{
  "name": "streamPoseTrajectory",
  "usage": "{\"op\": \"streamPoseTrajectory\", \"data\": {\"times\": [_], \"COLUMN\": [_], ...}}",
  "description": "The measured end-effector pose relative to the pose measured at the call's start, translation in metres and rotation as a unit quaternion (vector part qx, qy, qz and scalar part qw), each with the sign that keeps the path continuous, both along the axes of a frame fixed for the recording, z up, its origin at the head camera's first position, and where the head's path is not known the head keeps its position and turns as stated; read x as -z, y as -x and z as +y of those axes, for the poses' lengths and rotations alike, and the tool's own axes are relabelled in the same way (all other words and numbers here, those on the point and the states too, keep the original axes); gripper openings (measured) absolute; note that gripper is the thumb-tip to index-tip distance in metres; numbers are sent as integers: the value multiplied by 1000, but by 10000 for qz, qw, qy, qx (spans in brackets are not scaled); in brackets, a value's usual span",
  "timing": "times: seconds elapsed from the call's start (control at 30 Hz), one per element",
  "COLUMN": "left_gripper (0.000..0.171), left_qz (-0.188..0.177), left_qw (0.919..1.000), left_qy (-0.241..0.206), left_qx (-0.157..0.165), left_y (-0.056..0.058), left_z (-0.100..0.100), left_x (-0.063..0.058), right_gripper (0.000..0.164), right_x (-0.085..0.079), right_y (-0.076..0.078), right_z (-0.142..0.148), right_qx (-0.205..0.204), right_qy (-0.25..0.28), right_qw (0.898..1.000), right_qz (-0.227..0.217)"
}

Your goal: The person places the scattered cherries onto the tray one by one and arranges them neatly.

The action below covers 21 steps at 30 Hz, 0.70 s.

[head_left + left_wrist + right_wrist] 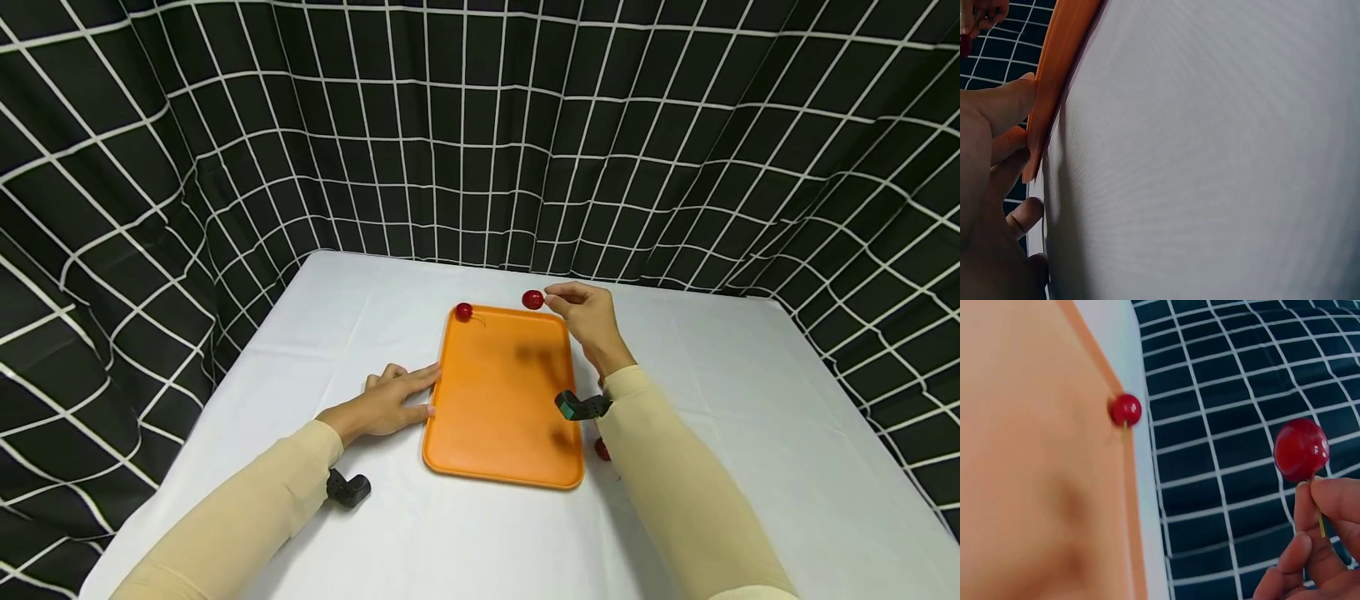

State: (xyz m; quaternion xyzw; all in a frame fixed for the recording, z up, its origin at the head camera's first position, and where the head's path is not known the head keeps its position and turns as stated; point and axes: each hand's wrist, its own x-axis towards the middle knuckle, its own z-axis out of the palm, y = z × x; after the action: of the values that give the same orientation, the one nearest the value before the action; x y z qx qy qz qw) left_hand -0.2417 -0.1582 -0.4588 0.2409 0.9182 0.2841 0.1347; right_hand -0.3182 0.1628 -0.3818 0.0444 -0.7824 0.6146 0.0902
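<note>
Above the far right corner of the orange tray (502,400), my right hand (588,321) pinches a shiny red cherry (532,299) by its stem between thumb and fingertips. The right wrist view shows this cherry (1302,450) held up, its stem passing down between the fingers. A second cherry (464,312) lies at the tray's far left corner, stem toward the middle. My left hand (388,402) rests at the tray's left edge, extended fingers and thumb touching its side; in the left wrist view the fingertips press the orange rim (1063,69).
Another cherry (602,450) lies right of the tray, partly hidden by my right sleeve (675,475). A bit of red also shows near the right wrist. The white table (360,308) meets a black curtain (480,150) with white grid lines at the back and sides.
</note>
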Motion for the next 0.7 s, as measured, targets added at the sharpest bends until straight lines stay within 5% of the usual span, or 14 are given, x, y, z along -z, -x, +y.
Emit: {"op": "streamPoseTrajectory", "data": {"times": [0.5,0.7], "left_gripper": [66,66], "left_qz": [165,76], "left_qw": [9998,10000], "left_qy": [47,50], "left_qx": [58,-13], "left_y": [0,1], "left_z": [-5,-2], "left_x": [0,3], "right_gripper": [15,2], "right_x": [45,64], "right_y": [18,19], "right_z": [-88,-104], "right_qx": [908,1078], "right_qy": [208,-68], "right_qw": [9948,9916], "right_qz": [-413,-710]}}
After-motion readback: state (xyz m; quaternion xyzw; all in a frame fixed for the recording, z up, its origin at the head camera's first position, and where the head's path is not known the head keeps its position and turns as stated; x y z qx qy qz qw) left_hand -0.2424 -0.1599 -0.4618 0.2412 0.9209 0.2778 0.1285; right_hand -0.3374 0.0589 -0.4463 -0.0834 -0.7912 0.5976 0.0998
